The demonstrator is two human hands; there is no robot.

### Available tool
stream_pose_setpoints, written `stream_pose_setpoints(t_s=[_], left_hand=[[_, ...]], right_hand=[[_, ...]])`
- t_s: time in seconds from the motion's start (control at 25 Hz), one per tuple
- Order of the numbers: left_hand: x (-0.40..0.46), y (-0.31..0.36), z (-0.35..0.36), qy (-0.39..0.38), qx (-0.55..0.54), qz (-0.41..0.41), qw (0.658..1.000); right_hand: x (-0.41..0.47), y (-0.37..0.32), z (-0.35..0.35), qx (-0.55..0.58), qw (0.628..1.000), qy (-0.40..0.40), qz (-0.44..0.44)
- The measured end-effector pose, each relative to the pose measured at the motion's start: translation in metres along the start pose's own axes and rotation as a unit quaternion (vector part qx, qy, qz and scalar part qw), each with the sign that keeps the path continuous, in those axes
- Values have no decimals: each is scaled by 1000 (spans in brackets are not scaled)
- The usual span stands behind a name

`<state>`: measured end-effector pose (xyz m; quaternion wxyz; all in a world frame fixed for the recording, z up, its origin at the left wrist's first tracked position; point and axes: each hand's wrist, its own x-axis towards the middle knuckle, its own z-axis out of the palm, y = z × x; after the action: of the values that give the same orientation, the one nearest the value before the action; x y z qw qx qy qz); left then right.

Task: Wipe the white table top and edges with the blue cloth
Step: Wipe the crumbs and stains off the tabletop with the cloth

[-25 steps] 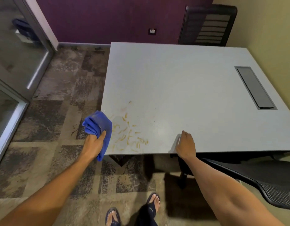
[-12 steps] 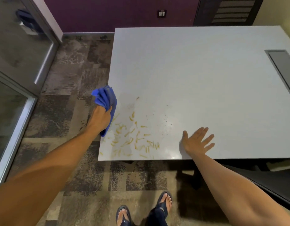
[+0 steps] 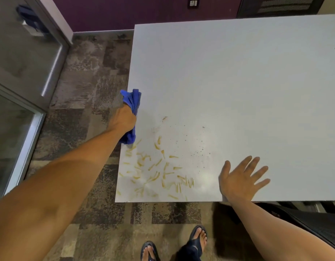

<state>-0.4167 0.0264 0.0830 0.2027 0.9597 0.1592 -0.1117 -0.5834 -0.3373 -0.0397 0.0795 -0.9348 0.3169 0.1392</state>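
We see the smooth, flat white bench (image 3: 238, 81), yellowish streaks (image 3: 155, 172) smeared near its corner. Our right hand (image 3: 242, 179) lies spread flat; our left hand (image 3: 123, 119) grips the bunched blue cloth (image 3: 132, 102) against the left edge.

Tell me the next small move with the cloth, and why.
Probably sweep the blue cloth rightward onto the yellow streaks. The left hand holds it at the white table's left edge, just above the untouched mess; the right hand lies open on the near edge.
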Motion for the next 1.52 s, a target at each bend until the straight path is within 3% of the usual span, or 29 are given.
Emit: stream_pose_setpoints(t_s=[0.16,0.32,0.48,0.6,0.72,1.08,1.32,1.52], left_hand=[[18,11,3,53,93,53,993],[25,22,30,-37,54,34,997],[33,2,35,-41,26,128,991],[38,-23,41,-24,63,180,981],[31,-24,69,-47,-1,152,987],[33,-21,97,18,-18,192,981],[2,13,110,-18,-21,286,958],[-37,41,139,-50,21,412,910]], right_hand=[[-2,1,0,-3,1000,13,-1],[-4,-1,-1,-18,1000,23,6],[-4,-2,-2,-20,999,31,2],[-4,-2,-1,-22,999,35,2],[-3,-1,-1,-17,999,37,2],[-4,-3,1,-30,998,50,5],[-4,-3,-1,-30,998,53,5],[-4,-3,-1,-34,998,54,10]])
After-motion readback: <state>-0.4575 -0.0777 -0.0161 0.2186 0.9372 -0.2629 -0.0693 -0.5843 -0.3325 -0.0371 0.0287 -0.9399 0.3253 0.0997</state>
